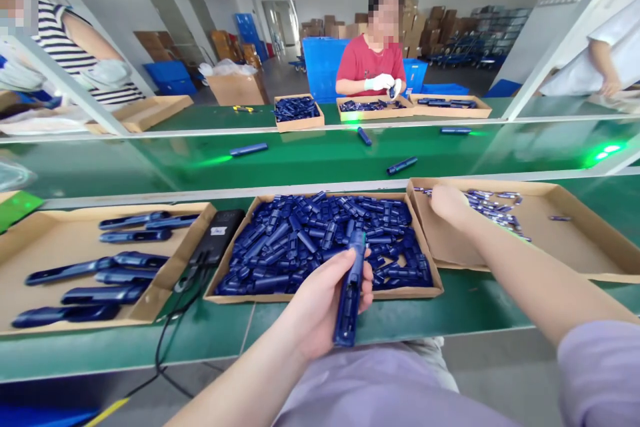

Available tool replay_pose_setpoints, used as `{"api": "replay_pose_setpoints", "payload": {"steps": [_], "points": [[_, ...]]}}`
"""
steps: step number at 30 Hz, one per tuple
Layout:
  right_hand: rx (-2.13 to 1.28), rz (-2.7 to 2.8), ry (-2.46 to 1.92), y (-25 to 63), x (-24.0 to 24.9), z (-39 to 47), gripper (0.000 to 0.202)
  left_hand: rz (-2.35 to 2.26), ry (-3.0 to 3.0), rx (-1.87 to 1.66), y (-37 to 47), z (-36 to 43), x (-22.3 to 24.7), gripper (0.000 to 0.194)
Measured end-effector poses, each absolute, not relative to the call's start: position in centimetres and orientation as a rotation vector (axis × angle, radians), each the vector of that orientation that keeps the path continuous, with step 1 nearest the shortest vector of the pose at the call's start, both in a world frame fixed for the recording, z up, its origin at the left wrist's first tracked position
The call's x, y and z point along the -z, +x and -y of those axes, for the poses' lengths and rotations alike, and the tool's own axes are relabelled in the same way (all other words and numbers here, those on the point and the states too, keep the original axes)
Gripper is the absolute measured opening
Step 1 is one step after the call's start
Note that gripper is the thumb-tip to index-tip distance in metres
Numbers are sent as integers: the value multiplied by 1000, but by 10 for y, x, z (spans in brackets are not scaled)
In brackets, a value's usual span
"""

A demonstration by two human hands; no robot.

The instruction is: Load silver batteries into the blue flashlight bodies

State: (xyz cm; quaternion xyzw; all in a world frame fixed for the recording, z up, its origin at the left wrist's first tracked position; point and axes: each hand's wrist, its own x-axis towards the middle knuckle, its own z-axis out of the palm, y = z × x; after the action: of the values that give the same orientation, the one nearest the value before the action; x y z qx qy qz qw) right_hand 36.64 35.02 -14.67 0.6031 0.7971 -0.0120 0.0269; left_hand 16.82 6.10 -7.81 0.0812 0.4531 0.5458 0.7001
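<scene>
My left hand (325, 300) is wrapped round a long dark-blue plastic casing (348, 310), held tilted with its open hollow side showing. It hangs over the front edge of a cardboard tray (320, 297) heaped with short blue plastic parts (300, 240). My right hand (449, 205) reaches into the left part of another cardboard tray (575, 260), beside small shiny metallic and blue pieces (495, 203). Its fingers are hidden behind the back of the hand, so whether they grip a piece cannot be made out.
At left, a cardboard tray (30, 247) holds several long blue casings (105, 293). A black box (217, 237) with cables stands between trays. Blue parts (250, 149) lie on the green belt (310, 163). Across it, a person in red (370, 67) handles parts with gloves.
</scene>
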Motion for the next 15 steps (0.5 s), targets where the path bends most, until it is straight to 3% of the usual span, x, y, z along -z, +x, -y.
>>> {"api": "replay_pose_setpoints", "payload": {"steps": [6, 9, 12, 15], "points": [[263, -2678, 1808, 367, 103, -311, 19, -915, 234, -1279, 172, -60, 81, 40], [599, -2878, 1651, 372, 91, -240, 26, -858, 142, -1318, 174, -58, 81, 39], [1238, -3191, 1337, 371, 90, -165, 23, -823, 59, -1366, 181, -58, 80, 35], [1341, -3357, 1150, 365, 93, -122, 13, -750, 42, -1411, 190, -57, 80, 31]]}}
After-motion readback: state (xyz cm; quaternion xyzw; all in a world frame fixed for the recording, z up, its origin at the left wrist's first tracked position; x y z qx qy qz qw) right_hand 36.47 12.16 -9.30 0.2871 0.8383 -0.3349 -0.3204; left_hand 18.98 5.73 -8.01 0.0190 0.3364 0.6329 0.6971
